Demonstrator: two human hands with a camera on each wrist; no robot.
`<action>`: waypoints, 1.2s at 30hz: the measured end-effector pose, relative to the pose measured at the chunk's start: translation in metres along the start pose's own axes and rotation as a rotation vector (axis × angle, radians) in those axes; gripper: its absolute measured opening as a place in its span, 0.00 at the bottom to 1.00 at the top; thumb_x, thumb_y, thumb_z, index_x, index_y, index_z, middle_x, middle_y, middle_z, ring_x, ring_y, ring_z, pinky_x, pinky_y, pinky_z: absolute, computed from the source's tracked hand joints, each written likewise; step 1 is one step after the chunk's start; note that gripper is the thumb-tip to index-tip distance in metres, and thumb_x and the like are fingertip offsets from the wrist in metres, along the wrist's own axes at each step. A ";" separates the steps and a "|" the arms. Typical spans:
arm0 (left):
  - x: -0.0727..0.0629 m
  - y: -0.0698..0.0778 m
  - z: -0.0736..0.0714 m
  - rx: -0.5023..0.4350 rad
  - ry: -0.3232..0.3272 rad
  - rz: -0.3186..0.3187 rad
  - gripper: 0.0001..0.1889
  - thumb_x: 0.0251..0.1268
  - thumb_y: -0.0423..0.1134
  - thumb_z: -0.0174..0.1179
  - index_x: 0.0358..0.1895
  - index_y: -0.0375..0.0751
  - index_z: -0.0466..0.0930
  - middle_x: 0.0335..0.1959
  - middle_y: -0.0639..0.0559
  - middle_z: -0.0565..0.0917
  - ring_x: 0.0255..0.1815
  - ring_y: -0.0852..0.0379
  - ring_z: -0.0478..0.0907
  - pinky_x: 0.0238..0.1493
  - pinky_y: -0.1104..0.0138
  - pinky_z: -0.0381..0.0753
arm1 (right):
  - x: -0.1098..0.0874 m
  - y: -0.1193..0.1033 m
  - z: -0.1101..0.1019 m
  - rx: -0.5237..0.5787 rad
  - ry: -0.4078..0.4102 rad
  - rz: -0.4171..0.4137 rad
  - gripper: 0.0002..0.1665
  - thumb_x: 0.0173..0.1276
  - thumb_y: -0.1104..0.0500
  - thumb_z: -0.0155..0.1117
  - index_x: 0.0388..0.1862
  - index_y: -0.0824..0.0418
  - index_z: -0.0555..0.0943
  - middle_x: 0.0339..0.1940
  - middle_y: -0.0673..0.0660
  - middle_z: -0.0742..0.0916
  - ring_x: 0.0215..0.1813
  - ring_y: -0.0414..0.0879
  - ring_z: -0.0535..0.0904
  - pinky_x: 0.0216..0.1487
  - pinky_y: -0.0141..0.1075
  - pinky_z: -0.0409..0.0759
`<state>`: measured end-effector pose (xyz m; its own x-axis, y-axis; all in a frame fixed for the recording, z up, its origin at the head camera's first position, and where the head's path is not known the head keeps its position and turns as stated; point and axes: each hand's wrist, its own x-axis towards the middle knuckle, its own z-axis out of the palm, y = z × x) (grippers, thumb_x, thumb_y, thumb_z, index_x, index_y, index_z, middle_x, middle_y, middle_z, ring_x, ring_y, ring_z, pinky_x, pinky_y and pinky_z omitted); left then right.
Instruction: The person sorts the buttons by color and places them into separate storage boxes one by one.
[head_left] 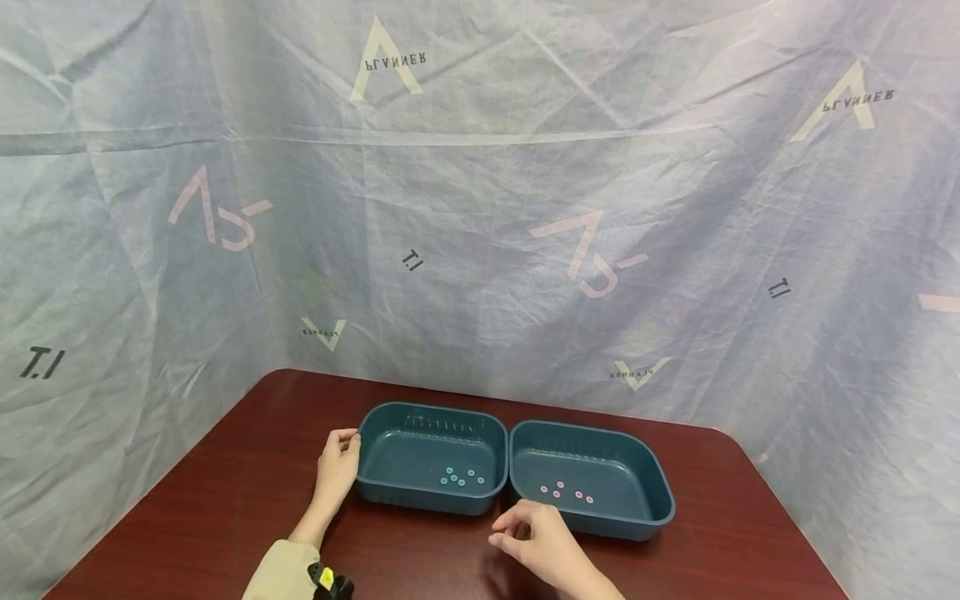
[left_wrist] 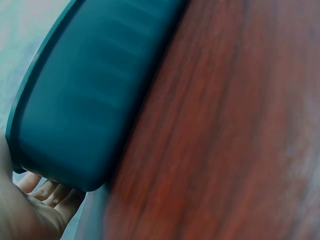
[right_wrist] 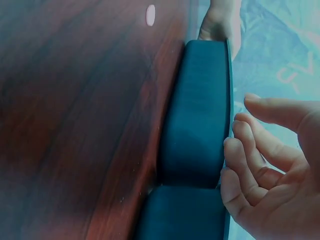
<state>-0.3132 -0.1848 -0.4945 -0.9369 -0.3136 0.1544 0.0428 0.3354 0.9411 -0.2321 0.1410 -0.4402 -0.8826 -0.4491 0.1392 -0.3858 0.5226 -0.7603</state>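
My left hand (head_left: 338,463) holds the left end of a dark teal plastic tray (head_left: 431,500). In the left wrist view, its fingers (left_wrist: 47,192) reach around the end of that tray. Toward the right side of the tray's floor lie several small light-blue round buttons (head_left: 461,482). A matching tray (head_left: 660,475) stands at its right with several pink buttons (head_left: 579,495) in it. Just in front of this second tray hovers my right hand (head_left: 536,537), fingers loosely bent. The right wrist view shows its thumb (right_wrist: 275,111) apart from the fingertips, nothing between them.
Both trays stand side by side on a dark red wood-grain table (head_left: 420,550). A pale pink oval (right_wrist: 151,15) shows against the tabletop in the right wrist view. Grey printed cloth (head_left: 480,208) hangs behind the table and along its sides.
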 end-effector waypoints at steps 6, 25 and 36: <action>0.000 0.000 0.000 0.000 0.002 -0.008 0.18 0.75 0.41 0.42 0.59 0.33 0.66 0.55 0.33 0.73 0.55 0.40 0.72 0.50 0.51 0.71 | -0.004 0.000 0.002 -0.003 -0.053 0.003 0.10 0.57 0.54 0.69 0.32 0.60 0.85 0.23 0.43 0.79 0.25 0.32 0.71 0.26 0.27 0.71; 0.001 -0.001 0.000 -0.003 -0.005 -0.012 0.20 0.75 0.43 0.41 0.60 0.33 0.65 0.56 0.33 0.72 0.56 0.40 0.71 0.51 0.51 0.70 | -0.015 0.008 0.013 0.063 -0.266 0.016 0.05 0.58 0.58 0.68 0.32 0.58 0.85 0.24 0.41 0.78 0.25 0.32 0.74 0.28 0.27 0.74; 0.002 0.000 0.001 0.003 0.016 -0.008 0.18 0.74 0.41 0.42 0.59 0.33 0.66 0.54 0.34 0.74 0.54 0.41 0.73 0.49 0.55 0.71 | -0.017 0.008 0.018 0.077 -0.306 0.048 0.06 0.56 0.61 0.69 0.30 0.62 0.84 0.23 0.41 0.77 0.24 0.31 0.73 0.27 0.26 0.73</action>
<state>-0.3151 -0.1842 -0.4948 -0.9314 -0.3309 0.1515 0.0339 0.3354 0.9415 -0.2154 0.1398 -0.4606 -0.7730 -0.6285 -0.0864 -0.3137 0.4970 -0.8091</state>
